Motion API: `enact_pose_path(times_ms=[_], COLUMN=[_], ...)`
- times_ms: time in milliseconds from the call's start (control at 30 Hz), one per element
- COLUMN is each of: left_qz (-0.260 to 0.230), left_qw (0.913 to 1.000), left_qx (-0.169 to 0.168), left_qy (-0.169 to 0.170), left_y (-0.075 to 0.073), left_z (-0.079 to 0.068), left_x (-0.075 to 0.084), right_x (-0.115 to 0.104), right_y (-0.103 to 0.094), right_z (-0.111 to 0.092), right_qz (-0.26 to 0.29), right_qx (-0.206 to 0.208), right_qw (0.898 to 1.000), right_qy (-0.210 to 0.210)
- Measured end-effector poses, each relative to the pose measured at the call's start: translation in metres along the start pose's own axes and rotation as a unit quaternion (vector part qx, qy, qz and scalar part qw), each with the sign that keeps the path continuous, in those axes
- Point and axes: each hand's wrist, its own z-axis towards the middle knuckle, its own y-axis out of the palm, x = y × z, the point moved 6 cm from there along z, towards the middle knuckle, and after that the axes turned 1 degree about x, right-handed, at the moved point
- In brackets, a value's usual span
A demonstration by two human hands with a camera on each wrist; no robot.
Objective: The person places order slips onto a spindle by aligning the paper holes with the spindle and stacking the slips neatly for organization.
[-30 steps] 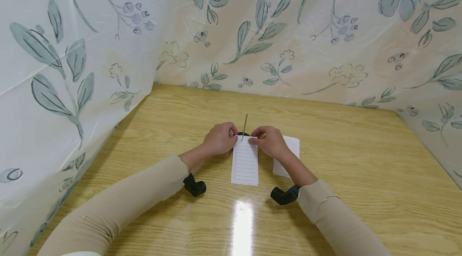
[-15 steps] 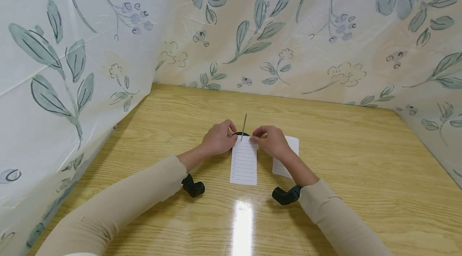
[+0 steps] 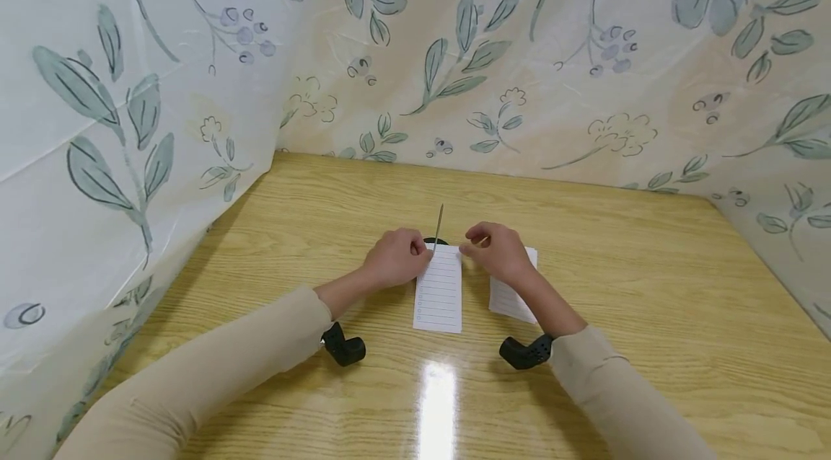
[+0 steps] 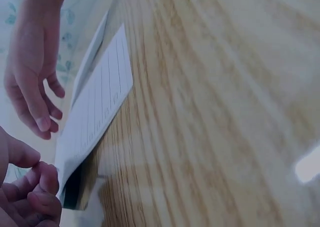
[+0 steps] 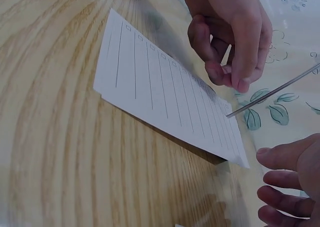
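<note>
A lined white paper sheet point(image 3: 438, 294) with small checkboxes is impaled on a thin upright metal spike point(image 3: 439, 226). The spike's black base point(image 3: 435, 240) peeks out behind the sheet's top edge. At the upper left corner is my left hand point(image 3: 397, 258), its fingers loosely curled and nothing between them. In the right wrist view, the left hand point(image 5: 240, 32) hangs above the paper beside the spike. My right hand point(image 3: 500, 252) is just off the upper right corner, and the right wrist view shows its fingers point(image 5: 285, 179) spread and holding nothing.
More white lined papers point(image 3: 513, 305) lie on the wooden table point(image 3: 617, 287), partly under the right hand in the head view. Black wrist devices point(image 3: 526, 352) sit at both cuffs. Leaf-patterned sheeting point(image 3: 454, 85) encloses the back and sides.
Both hands have let go of the sheet's upper corners. The right hand has moved to the right, away from the paper; the left has shifted slightly toward the front. The sheet stays on the spike.
</note>
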Motion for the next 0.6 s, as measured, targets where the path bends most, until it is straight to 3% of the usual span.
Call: enact_pose_path(times_ms=[300, 600], left_qz=[-0.004, -0.043], left_qw=[0.9998, 0.9914], left_qx=[-0.016, -0.106], left_qy=[0.014, 0.064], left_y=[0.000, 0.009], left_z=[-0.003, -0.006], left_x=[0.009, 0.014], right_x=[0.006, 0.014], right_y=[-0.010, -0.016], right_z=[-0.006, -0.012], right_qz=[-0.020, -0.037], right_qx=[0.009, 0.014], right_qw=[1.000, 0.999], right_qy=[0.003, -0.002])
